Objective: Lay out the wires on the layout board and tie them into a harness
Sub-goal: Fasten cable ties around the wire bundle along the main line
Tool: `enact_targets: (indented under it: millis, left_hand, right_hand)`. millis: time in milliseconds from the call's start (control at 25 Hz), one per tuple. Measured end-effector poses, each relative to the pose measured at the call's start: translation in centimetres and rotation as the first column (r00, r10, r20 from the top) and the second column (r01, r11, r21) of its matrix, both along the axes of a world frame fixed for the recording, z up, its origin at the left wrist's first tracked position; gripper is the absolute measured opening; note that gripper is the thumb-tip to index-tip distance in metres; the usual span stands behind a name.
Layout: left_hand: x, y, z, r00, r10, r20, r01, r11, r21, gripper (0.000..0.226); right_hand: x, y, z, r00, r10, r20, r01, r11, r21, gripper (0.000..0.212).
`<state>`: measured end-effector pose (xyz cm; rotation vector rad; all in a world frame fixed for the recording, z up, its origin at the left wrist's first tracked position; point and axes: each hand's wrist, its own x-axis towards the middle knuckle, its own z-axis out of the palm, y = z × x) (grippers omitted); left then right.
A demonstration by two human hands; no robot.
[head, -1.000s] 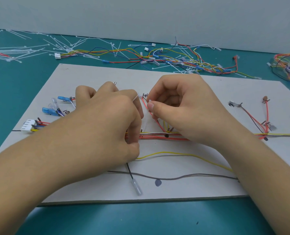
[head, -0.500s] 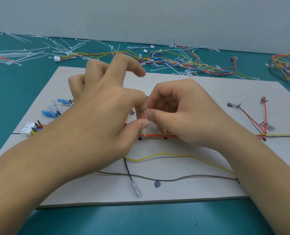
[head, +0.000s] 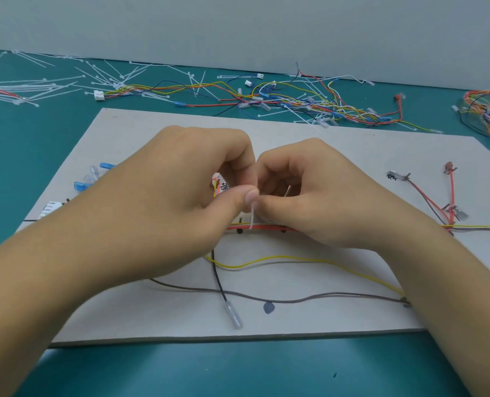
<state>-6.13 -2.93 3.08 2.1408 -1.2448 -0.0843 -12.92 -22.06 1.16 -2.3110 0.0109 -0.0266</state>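
While the left hand [head: 178,204] and right hand [head: 327,196] meet, pinching a white cable tie [head: 251,216] looped on the red wire bundle [head: 269,227], tying's underway; next, I'd say, pull it snug.

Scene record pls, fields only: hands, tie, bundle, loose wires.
left hand: pinches cable tie
right hand: pinches the same tie
cable tie: upright, its foot at red wire bundle
red wire bundle: lies across layout board
loose wires: yellow wire, grey wire, black wire, untied, on near side
spare ties: on table, far left
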Motion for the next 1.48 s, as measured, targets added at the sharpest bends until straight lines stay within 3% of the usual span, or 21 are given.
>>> enact_targets:
  millis: [240, 400, 520, 720, 840, 960, 1080, 1120, 1240, 1320, 1480]
  left_hand:
    - [0.4, -0.1, -0.2, 0.968, 0.018, -0.249, -0.032, 0.998, -0.049, 0.010]
    - [0.9, -0.2, -0.7, 0.869, -0.029, -0.494, -0.002, 0.998, -0.062, 0.014]
    - [0.9, -0.6, -1.6, 0.803, 0.002, -0.596, -0.072, 0.993, -0.094, 0.013]
    - [0.5, -1.0, -2.0, 0.834, 0.043, -0.550, -0.092, 0.994, -0.063, 0.011]
    - [0.9, -0.5, -1.4, 0.900, 0.036, -0.435, -0.077, 0.994, -0.076, 0.008]
    - [1.8, 0.7, -0.6, 0.923, -0.071, -0.377, 0.100, 0.993, 0.056, 0.008]
    - [2.2, 1.5, -0.5, 0.925, -0.156, -0.345, 0.234, 0.952, 0.195, 0.024]
    - [2.2, 1.4, -0.7, 0.931, -0.198, -0.306, 0.255, 0.954, 0.157, 0.028]
    - [2.2, 0.8, -0.8, 0.942, -0.268, -0.202, 0.239, 0.958, -0.156, 0.039]
    - [3.0, 1.4, -0.6, 0.915, -0.301, -0.267, 0.234, 0.939, -0.253, 0.036]
    - [2.9, 2.1, -1.5, 0.897, -0.330, -0.293, 0.351, 0.936, 0.023, 0.021]
  right_hand:
    - [0.0, 0.1, 0.1, 1.000, 0.010, -0.020, -0.010, 1.000, 0.021, 0.008]
    - [0.0, 0.0, 0.0, 1.000, 0.010, -0.028, -0.010, 1.000, -0.002, 0.009]
    - [-0.1, 0.0, 0.1, 0.999, 0.003, -0.032, -0.003, 1.000, 0.000, 0.012]
    - [-0.1, 0.0, 0.1, 1.000, 0.003, -0.029, -0.003, 1.000, 0.007, 0.010]
    - [-0.1, -0.1, 0.1, 1.000, 0.003, -0.028, -0.003, 1.000, 0.008, 0.010]
    - [-0.1, -0.1, 0.1, 1.000, -0.001, -0.028, 0.002, 1.000, 0.006, 0.010]
    - [-0.1, -0.1, 0.0, 0.999, 0.002, -0.033, -0.002, 1.000, -0.001, 0.009]
    - [-0.1, -0.1, 0.1, 0.999, 0.001, -0.033, -0.001, 1.000, 0.003, 0.010]
    - [-0.1, -0.1, 0.2, 1.000, 0.000, -0.028, 0.000, 1.000, 0.005, 0.013]
    - [-0.1, -0.1, 0.2, 0.999, -0.007, -0.035, 0.007, 1.000, -0.003, 0.011]
    - [-0.1, -0.1, 0.1, 0.999, -0.007, -0.042, 0.007, 1.000, -0.011, 0.011]
